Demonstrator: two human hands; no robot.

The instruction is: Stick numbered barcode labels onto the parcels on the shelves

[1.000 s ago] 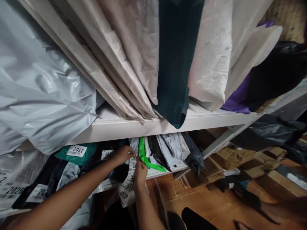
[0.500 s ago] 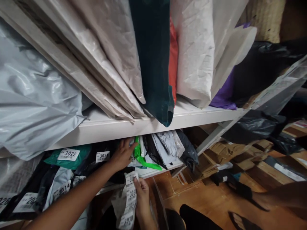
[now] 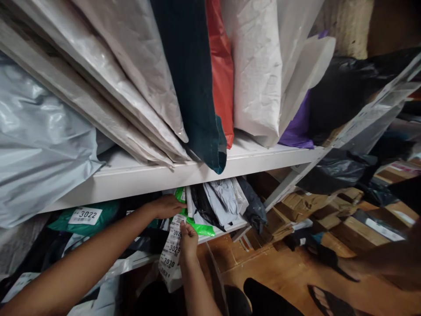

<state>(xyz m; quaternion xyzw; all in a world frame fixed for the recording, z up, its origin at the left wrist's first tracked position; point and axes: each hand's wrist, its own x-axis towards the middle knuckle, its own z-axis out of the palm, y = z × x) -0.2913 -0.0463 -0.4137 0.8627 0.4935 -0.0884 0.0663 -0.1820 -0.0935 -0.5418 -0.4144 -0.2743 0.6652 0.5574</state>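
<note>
My left hand point(image 3: 167, 206) reaches under the white shelf board, its fingers closed at the edge of a bright green plastic mailer bag point(image 3: 201, 229). Part of that bag is hidden behind the hand. Just below, my right hand point(image 3: 189, 239) pinches the top of a long strip of white number labels point(image 3: 169, 262), which hangs down with 3029 and 3030 readable. The strip's upper end lies close against the green bag. To the left, a teal bag point(image 3: 108, 224) bears a label reading 3022. White and black mailer bags point(image 3: 221, 204) stand right of the green one.
Large white, dark teal, red point(image 3: 222, 79) and purple bags stand on the upper shelf point(image 3: 158, 176), some overhanging its edge. A slanted shelf post point(image 3: 292, 182) rises at right. Cardboard boxes point(image 3: 353, 230) lie on the floor, near another person's sandalled foot point(image 3: 324, 300).
My right hand has raised the label strip to the green bag. My left hand has turned lower over the bag, showing more green. The view has shifted slightly to the right.
</note>
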